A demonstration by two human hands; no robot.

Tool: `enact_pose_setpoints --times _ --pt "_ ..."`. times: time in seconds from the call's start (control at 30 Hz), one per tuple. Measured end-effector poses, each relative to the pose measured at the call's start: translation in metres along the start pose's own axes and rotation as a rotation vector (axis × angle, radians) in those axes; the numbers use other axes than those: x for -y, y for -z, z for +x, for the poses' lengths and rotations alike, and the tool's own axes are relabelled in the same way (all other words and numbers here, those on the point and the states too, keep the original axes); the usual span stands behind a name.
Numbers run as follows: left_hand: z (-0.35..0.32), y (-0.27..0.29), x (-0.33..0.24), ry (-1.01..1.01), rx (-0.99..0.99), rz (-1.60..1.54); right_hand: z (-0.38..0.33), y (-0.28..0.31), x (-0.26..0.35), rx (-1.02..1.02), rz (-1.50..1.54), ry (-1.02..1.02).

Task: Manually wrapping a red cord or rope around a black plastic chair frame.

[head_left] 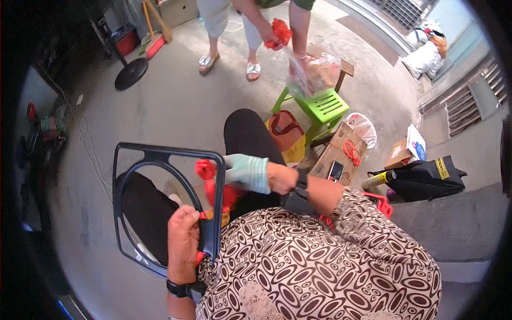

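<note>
Patterned fabric of the person's top is filling the lower edge, and just above it the left hand is closing around the near right rail of a dark plastic frame, fingers wrapped tight on it. The frame is resting across the lap, a rounded square with a ring inside, its long axis running from the hand up and away toward the floor beyond. The right hand, in a pale green glove, is pinching red cord at the frame's far right corner, fingers shut on it. Past the knees a yellow bag and a wooden board are crowding the concrete floor. Farther off, a green stool is carrying a clear plastic bag, and another person is standing behind it, holding something red.
</note>
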State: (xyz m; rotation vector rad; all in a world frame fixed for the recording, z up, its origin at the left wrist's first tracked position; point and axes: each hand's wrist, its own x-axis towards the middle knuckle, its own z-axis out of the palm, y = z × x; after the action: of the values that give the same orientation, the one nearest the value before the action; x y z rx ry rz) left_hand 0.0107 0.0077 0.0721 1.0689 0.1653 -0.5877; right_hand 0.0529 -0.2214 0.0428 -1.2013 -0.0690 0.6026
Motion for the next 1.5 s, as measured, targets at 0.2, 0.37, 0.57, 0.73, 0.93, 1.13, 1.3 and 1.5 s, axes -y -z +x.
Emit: enact_pose_setpoints --times 0.2,0.37,0.57,0.73,0.93,1.13,1.3,1.5 --pt "0.002 -0.01 0.008 -0.122 0.127 -0.057 0.05 -0.036 0.001 0.049 -0.539 -0.001" --pt "0.005 0.001 0.011 -0.089 -0.018 -0.038 0.049 -0.044 -0.029 0.218 0.32 -0.278" --pt "0.009 0.01 0.019 -0.026 -0.078 -0.187 0.053 -0.051 -0.031 0.106 0.811 -0.236" --pt "-0.001 -0.005 0.004 0.088 0.001 -0.192 0.031 -0.01 0.008 0.006 0.963 -0.076" --pt "-0.007 0.005 0.004 0.051 0.067 -0.18 -0.025 0.037 0.011 0.019 1.093 0.153" --pt "-0.004 0.006 0.006 -0.014 0.025 -0.172 -0.084 0.062 0.018 0.037 0.887 0.226" --pt "0.002 0.012 0.011 -0.016 -0.037 -0.163 -0.096 0.059 0.02 -0.136 0.579 0.061" --pt "0.003 0.009 0.007 -0.021 0.02 -0.16 -0.066 0.056 0.01 -0.407 0.496 -0.065"
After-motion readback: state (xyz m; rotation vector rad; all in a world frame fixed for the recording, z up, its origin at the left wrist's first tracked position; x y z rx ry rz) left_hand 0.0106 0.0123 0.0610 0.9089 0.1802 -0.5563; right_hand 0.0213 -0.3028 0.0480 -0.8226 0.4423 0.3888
